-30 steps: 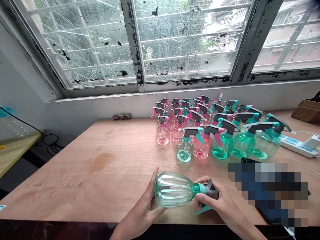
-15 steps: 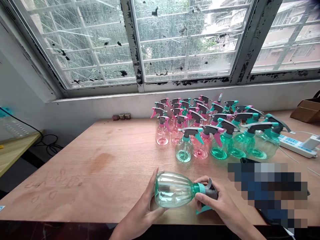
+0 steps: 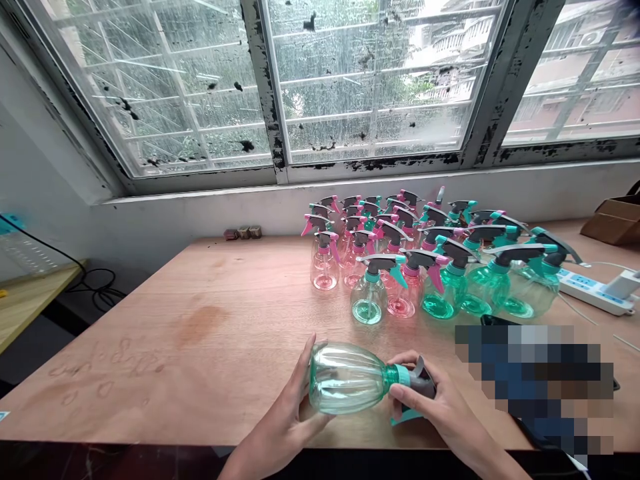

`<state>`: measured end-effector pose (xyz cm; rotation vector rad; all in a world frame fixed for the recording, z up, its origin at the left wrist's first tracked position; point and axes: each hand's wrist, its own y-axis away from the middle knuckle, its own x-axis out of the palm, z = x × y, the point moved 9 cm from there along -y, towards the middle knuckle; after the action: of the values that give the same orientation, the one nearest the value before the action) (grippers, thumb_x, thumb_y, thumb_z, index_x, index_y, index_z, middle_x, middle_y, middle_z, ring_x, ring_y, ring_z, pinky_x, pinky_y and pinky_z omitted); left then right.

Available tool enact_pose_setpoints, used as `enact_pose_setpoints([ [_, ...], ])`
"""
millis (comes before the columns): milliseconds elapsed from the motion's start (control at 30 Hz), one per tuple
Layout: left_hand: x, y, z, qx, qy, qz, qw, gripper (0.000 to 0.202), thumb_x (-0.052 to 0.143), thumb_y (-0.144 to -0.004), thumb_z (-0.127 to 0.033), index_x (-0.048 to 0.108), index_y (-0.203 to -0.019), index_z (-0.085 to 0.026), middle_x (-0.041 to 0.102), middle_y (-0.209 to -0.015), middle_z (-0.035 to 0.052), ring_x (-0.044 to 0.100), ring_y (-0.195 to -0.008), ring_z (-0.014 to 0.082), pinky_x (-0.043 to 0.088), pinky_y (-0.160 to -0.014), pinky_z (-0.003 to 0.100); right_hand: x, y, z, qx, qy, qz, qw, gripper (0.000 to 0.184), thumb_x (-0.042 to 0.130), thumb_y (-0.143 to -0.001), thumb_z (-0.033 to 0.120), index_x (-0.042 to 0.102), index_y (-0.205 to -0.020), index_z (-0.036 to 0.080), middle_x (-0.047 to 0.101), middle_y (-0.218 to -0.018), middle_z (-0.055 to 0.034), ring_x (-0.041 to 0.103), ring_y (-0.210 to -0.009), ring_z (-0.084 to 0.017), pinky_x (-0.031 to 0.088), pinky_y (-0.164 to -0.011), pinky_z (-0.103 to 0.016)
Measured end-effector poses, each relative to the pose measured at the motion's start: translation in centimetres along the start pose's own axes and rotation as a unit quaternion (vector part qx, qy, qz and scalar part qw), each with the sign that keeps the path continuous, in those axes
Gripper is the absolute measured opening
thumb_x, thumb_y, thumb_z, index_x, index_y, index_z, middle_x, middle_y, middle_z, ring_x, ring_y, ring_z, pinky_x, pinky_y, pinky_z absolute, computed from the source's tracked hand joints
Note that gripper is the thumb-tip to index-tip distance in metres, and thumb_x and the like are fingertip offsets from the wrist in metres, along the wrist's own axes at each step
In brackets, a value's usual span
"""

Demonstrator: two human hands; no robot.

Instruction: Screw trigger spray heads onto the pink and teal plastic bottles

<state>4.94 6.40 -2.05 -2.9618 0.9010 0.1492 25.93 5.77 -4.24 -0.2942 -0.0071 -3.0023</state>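
A clear teal spray bottle [image 3: 347,378] lies on its side just above the near edge of the wooden table [image 3: 210,333]. My left hand [image 3: 293,417] cups its rounded base, fingers wrapped round it. My right hand [image 3: 440,407] grips the grey spray head and teal collar [image 3: 403,377] at the bottle's neck, with the teal trigger poking out below the fingers.
Several upright pink and teal spray bottles [image 3: 415,260] stand grouped at the back right of the table. A white power strip [image 3: 595,290] lies at the right, a cardboard box [image 3: 613,220] behind it. A blurred patch [image 3: 535,380] sits right of my hands. Small blocks [image 3: 243,233] rest by the wall.
The bottle and both hands have barely shifted; the bottle's base sits slightly higher and my right fingers have crept a little round the collar.
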Motion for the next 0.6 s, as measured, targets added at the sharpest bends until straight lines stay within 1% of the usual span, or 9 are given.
enact_pose_setpoints([
  [67,0.15,-0.04,-0.04,-0.002,0.026,0.006,1.0,0.099,0.072,-0.089,-0.026,0.001,-0.154,-0.049,0.013,-0.169,-0.0023,0.02,-0.153,0.0274,0.02,-0.124,0.047,-0.03,0.01,-0.11,0.003,-0.007,0.0,1.0,0.031,0.078,-0.083,0.039,0.061,-0.1,0.02,0.071,-0.065,0.0013,0.068,-0.059,-0.019,0.056,-0.064,-0.034],
  [133,0.11,-0.09,-0.22,-0.004,0.049,0.002,0.999,0.102,0.076,-0.085,-0.027,0.005,-0.155,-0.045,0.016,-0.168,-0.0005,0.02,-0.153,0.0283,0.02,-0.124,0.046,-0.04,0.02,-0.2,0.005,-0.014,0.002,1.0,0.031,0.078,-0.082,0.039,0.061,-0.1,0.02,0.071,-0.065,0.0017,0.068,-0.059,-0.019,0.056,-0.064,-0.034],
  [200,-0.13,-0.1,-0.39,-0.004,0.054,-0.012,0.998,0.096,0.075,-0.086,-0.028,0.011,-0.156,-0.041,0.019,-0.168,0.0011,0.02,-0.153,0.0286,0.02,-0.125,0.044,-0.04,0.01,-0.22,0.006,-0.02,0.003,1.0,0.032,0.079,-0.082,0.038,0.061,-0.1,0.02,0.071,-0.065,0.0021,0.068,-0.058,-0.018,0.056,-0.063,-0.033],
  [267,-0.27,-0.07,-0.43,-0.003,0.043,-0.018,0.999,0.091,0.073,-0.087,-0.028,0.015,-0.156,-0.041,0.017,-0.168,0.0002,0.022,-0.152,0.0284,0.021,-0.125,0.043,-0.05,-0.01,-0.17,0.007,-0.031,0.001,0.999,0.032,0.08,-0.081,0.039,0.061,-0.099,0.02,0.071,-0.064,0.0023,0.068,-0.057,-0.018,0.056,-0.062,-0.032],
  [367,-0.22,0.01,-0.17,-0.002,0.017,-0.011,1.0,0.086,0.067,-0.092,-0.028,0.011,-0.155,-0.044,0.016,-0.168,-0.0017,0.025,-0.151,0.0275,0.025,-0.123,0.042,-0.11,-0.01,-0.07,0.011,-0.053,-0.009,0.998,0.033,0.081,-0.08,0.039,0.061,-0.098,0.02,0.07,-0.064,0.0024,0.068,-0.056,-0.017,0.056,-0.059,-0.031],
  [433,-0.19,0.06,0.14,-0.007,0.011,-0.007,1.0,0.082,0.059,-0.097,-0.03,0.004,-0.156,-0.045,0.016,-0.169,-0.0011,0.024,-0.152,0.0272,0.025,-0.123,0.044,-0.13,0.0,-0.03,0.012,-0.059,-0.014,0.998,0.033,0.081,-0.079,0.039,0.062,-0.098,0.019,0.07,-0.063,0.0023,0.068,-0.055,-0.017,0.056,-0.059,-0.031],
  [500,-0.22,0.07,0.42,-0.019,0.023,-0.01,1.0,0.092,0.064,-0.095,-0.031,-0.005,-0.155,-0.043,0.012,-0.169,0.0008,0.021,-0.153,0.0285,0.023,-0.123,0.046,-0.03,0.04,-0.02,0.011,-0.055,-0.012,0.998,0.033,0.081,-0.079,0.039,0.062,-0.098,0.019,0.07,-0.062,0.0023,0.068,-0.054,-0.018,0.057,-0.059,-0.032],
  [567,-0.24,0.03,0.54,-0.03,0.043,-0.013,0.999,0.113,0.077,-0.084,-0.031,-0.011,-0.155,-0.04,0.008,-0.17,0.0039,0.017,-0.153,0.031,0.019,-0.124,0.048,0.13,0.11,0.0,0.01,-0.045,-0.007,0.999,0.033,0.082,-0.078,0.039,0.063,-0.097,0.019,0.07,-0.063,0.0025,0.068,-0.054,-0.018,0.057,-0.059,-0.033],
  [600,-0.25,0.0,0.53,-0.035,0.053,-0.016,0.998,0.12,0.081,-0.08,-0.031,-0.011,-0.155,-0.038,0.008,-0.17,0.0056,0.016,-0.153,0.0318,0.017,-0.124,0.049,0.23,0.15,0.05,0.007,-0.039,-0.003,0.999,0.033,0.082,-0.078,0.038,0.063,-0.097,0.02,0.069,-0.063,0.0026,0.068,-0.055,-0.018,0.057,-0.059,-0.033],
])
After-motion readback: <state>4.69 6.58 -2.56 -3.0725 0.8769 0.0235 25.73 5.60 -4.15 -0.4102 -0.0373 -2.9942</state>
